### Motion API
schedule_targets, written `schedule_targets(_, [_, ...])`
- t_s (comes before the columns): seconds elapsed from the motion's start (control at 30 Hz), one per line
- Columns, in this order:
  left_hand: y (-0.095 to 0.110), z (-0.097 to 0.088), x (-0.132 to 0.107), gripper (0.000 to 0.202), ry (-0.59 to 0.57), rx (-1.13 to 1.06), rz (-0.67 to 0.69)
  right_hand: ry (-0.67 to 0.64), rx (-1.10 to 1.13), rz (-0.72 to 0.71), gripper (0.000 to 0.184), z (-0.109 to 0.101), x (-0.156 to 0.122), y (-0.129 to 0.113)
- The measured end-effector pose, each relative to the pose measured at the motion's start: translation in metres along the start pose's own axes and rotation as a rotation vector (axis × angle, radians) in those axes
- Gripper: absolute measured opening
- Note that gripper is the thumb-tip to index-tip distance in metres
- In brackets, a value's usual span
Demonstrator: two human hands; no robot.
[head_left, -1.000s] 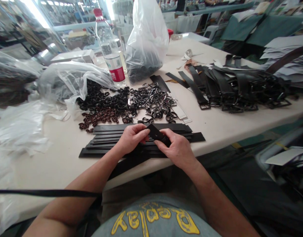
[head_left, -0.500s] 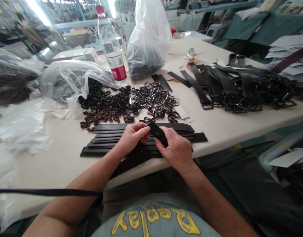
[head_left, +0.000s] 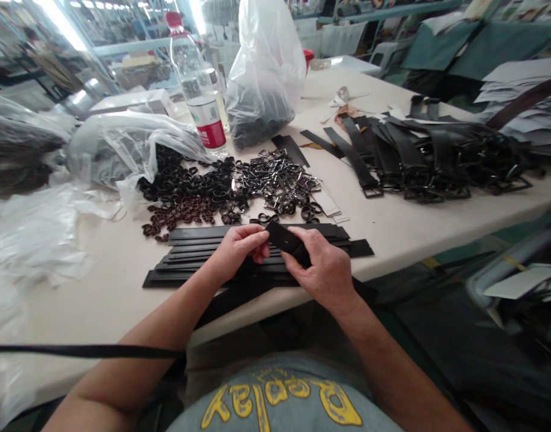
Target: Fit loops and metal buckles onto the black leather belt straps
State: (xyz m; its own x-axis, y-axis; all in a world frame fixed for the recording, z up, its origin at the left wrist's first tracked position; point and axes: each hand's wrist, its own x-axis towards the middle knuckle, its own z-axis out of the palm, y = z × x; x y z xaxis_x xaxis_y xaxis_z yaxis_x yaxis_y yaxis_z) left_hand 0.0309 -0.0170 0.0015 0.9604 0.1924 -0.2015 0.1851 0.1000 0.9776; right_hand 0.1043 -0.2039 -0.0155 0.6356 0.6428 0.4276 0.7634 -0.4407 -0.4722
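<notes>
Between my two hands is the end of a black belt strap (head_left: 283, 237), with a small slot showing in its face. My left hand (head_left: 241, 247) pinches the strap's left tip between thumb and fingers. My right hand (head_left: 322, 261) is closed round its right part, thumb below and fingers above. Beneath them lies a row of flat black straps (head_left: 189, 258) along the table's front edge. Just beyond the straps are a heap of metal buckles (head_left: 275, 177), black loops (head_left: 189, 183) and brown loops (head_left: 180, 211).
A water bottle (head_left: 207, 120) and a clear bag of dark parts (head_left: 264, 78) stand behind the heaps. Straps with buckles (head_left: 419, 156) are piled at right. Plastic bags (head_left: 108, 147) cover the left side. The table edge (head_left: 405, 264) runs close to me.
The strap end has turned slightly in my hands, showing more of its face. The whole view has shifted a little; my hands keep their grip.
</notes>
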Motion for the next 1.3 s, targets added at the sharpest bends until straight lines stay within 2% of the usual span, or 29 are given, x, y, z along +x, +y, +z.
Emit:
schedule_targets(0.13, [-0.003,-0.002,0.001,0.03,0.013,-0.039,-0.017,0.008,-0.005,-0.008,0.039,0.0,0.001,-0.001])
schedule_targets(0.3, [0.001,0.002,-0.001,0.032,0.026,0.043,0.022,-0.014,-0.025,-0.011,0.035,0.001,0.003,0.002])
schedule_targets(0.53, [0.002,0.005,-0.003,0.033,0.037,0.141,0.066,-0.06,0.11,-0.004,0.026,0.0,0.003,0.008])
schedule_targets(0.63, [-0.004,0.004,-0.002,0.032,0.099,0.27,0.148,-0.055,0.123,0.011,0.025,-0.002,0.004,0.012])
schedule_targets(0.73, [-0.007,0.003,0.0,0.025,0.153,0.545,0.292,-0.035,0.094,0.032,0.023,-0.002,0.005,0.018])
schedule_targets(0.87, [-0.009,0.003,0.002,0.012,0.136,0.847,0.481,0.003,0.103,0.03,0.021,0.0,0.005,0.026])
schedule_targets(0.93, [-0.01,0.003,0.002,0.012,0.108,0.898,0.54,0.018,0.118,0.018,0.02,0.002,0.004,0.029])
schedule_targets(1.07, [-0.011,0.003,0.002,0.013,0.075,0.918,0.575,0.028,0.125,0.011,0.018,0.004,0.005,0.03])
schedule_targets(1.3, [-0.009,0.004,0.002,0.013,0.101,0.9,0.592,0.041,0.116,0.022,0.018,0.005,0.005,0.029])
